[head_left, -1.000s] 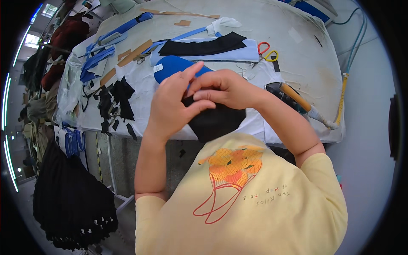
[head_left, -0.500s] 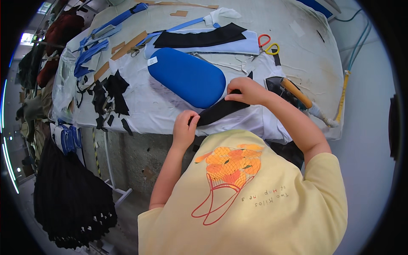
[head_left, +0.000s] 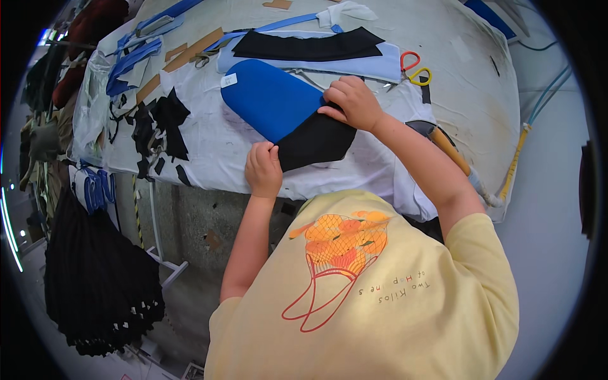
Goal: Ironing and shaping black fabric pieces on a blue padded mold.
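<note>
1. Black fabric piece (head_left: 315, 142) is lying over the near end of the blue oblong pad (head_left: 269, 98); it is covering only that end, and the rest of the pad is showing bare.
2. Left hand (head_left: 263, 170) is pinching the fabric's near corner, fingers curled closed on its edge.
3. Right hand (head_left: 353, 103) is pressing the far edge down, fingers bent and slightly spread.
4. Fabric is looking matte and limp; pad smooth, rounded, firm.
5. Beyond the right fingers, scissors (head_left: 415, 68) with red and yellow handles are resting on the white-covered table (head_left: 468, 82).
</note>
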{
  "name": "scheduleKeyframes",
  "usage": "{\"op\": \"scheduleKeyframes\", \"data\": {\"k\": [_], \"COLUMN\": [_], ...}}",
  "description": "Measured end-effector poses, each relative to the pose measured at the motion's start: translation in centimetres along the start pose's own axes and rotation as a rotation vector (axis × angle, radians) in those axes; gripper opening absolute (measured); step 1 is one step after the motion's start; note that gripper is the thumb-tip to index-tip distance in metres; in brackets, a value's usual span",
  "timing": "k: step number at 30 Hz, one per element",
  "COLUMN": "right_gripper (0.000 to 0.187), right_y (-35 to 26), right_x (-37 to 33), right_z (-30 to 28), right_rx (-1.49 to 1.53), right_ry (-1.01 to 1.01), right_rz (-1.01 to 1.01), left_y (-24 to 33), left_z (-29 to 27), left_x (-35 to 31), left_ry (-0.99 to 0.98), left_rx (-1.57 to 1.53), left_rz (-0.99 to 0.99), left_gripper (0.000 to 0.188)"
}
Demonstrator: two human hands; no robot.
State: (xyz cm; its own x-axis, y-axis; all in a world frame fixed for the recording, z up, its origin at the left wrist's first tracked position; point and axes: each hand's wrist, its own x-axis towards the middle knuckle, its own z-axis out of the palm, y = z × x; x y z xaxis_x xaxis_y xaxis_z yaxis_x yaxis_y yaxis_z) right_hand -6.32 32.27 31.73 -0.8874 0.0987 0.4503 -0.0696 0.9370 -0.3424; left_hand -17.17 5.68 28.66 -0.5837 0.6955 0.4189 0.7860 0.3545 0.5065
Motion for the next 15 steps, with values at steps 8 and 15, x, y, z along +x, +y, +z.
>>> {"op": "scheduleKeyframes", "data": {"k": [8, 15], "right_gripper": [0.028, 0.038], "right_y": [-0.2, -3.7], "right_x": [0.9, -2.4], "right_z": [-0.4, -0.9], "right_rx": [-0.001, 0.054], "right_ry": [0.042, 0.283], "right_rz": [-0.073, 0.378], "left_y": [4.2, 6.2], "left_z": [-1.3, -0.5], "left_x": [3.2, 3.7], "left_ry": [-0.251, -0.480], "left_rx": [-0.007, 0.091], "left_rz": [0.436, 0.411], "left_gripper": [0.046, 0.062]}}
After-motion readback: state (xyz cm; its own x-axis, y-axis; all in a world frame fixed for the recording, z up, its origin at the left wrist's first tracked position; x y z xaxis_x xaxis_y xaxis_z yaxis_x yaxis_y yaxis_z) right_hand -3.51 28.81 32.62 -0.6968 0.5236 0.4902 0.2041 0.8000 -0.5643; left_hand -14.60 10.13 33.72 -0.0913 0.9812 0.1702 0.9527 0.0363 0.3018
